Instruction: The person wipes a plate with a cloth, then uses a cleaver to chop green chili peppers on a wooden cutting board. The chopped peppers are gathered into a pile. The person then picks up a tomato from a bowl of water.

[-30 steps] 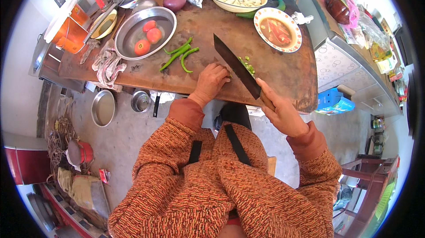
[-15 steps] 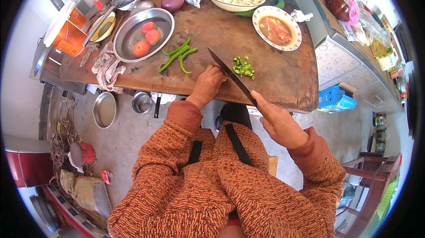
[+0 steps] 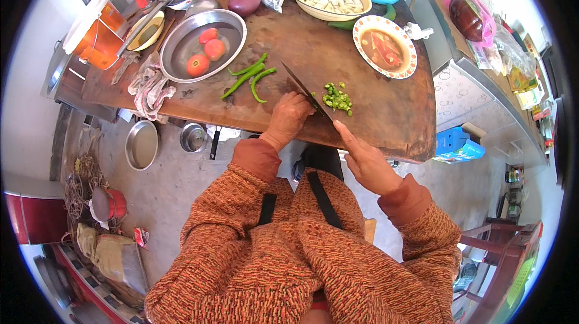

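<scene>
At the brown desk [image 3: 389, 117], holds the hands apart. Clasps the knife [image 3: 306, 90] in the right hand [image 3: 370, 162], with long axis from about five o'clock at the handle to between ten and eleven at the tip. Sets the left hand [image 3: 289, 116], with curled fingers, beside the blade at nine o'clock; cannot tell the hold within. Has chillies [image 3: 244, 78] near ten o'clock from the left hand, the nearer one, and chopped chilli [image 3: 339, 99] past the blade, at eleven from the right.

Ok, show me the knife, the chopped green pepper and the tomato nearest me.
Knife [image 3: 307, 92], head view, on its dark blade.
Chopped green pepper [image 3: 338, 99], head view, on the middle of the pile.
Tomato nearest you [image 3: 197, 66], head view, on its red skin.
</scene>
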`<state>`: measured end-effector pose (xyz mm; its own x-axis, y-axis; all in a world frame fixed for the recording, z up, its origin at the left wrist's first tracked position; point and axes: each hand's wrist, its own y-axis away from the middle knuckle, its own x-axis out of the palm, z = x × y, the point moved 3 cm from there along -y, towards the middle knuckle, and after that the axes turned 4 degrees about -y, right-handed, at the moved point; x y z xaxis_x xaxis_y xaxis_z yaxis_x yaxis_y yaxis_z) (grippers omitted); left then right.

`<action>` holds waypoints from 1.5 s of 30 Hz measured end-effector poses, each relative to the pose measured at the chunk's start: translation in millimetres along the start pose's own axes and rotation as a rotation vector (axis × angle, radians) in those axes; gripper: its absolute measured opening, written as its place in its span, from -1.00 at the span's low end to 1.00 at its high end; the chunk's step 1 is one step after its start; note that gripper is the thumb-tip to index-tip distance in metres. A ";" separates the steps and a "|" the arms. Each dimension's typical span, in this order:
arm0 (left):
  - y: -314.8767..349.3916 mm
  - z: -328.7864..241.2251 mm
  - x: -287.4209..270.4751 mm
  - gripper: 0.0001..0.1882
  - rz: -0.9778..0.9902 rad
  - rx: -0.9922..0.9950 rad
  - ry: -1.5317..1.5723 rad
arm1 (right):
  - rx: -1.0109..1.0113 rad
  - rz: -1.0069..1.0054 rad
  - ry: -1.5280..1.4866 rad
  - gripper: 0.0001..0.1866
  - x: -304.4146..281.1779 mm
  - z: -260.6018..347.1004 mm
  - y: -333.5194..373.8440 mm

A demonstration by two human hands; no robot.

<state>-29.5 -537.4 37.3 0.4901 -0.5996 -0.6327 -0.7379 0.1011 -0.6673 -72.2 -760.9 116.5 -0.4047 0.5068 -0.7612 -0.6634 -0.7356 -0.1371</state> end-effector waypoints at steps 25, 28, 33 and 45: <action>6.2 5.6 -6.8 -0.88 0.025 -0.050 0.051 | 0.020 0.017 0.053 -0.25 -17.7 -5.8 -1.7; 8.5 4.2 -9.3 -0.92 -0.004 -0.029 0.066 | -0.018 0.017 0.039 -0.24 -32.9 8.8 3.1; 10.9 5.0 -7.9 -0.93 -0.021 -0.042 0.078 | 0.007 0.106 0.062 -0.22 -31.0 27.8 16.2; 7.5 3.2 -13.9 -0.94 -0.042 -0.056 0.029 | -0.040 0.040 0.058 -0.21 -11.0 -4.1 -7.2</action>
<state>-40.4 -525.8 39.8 0.5080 -0.6255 -0.5921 -0.7420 0.0314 -0.6697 -60.3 -763.0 123.3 -0.3925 0.4503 -0.8020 -0.6210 -0.7729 -0.1300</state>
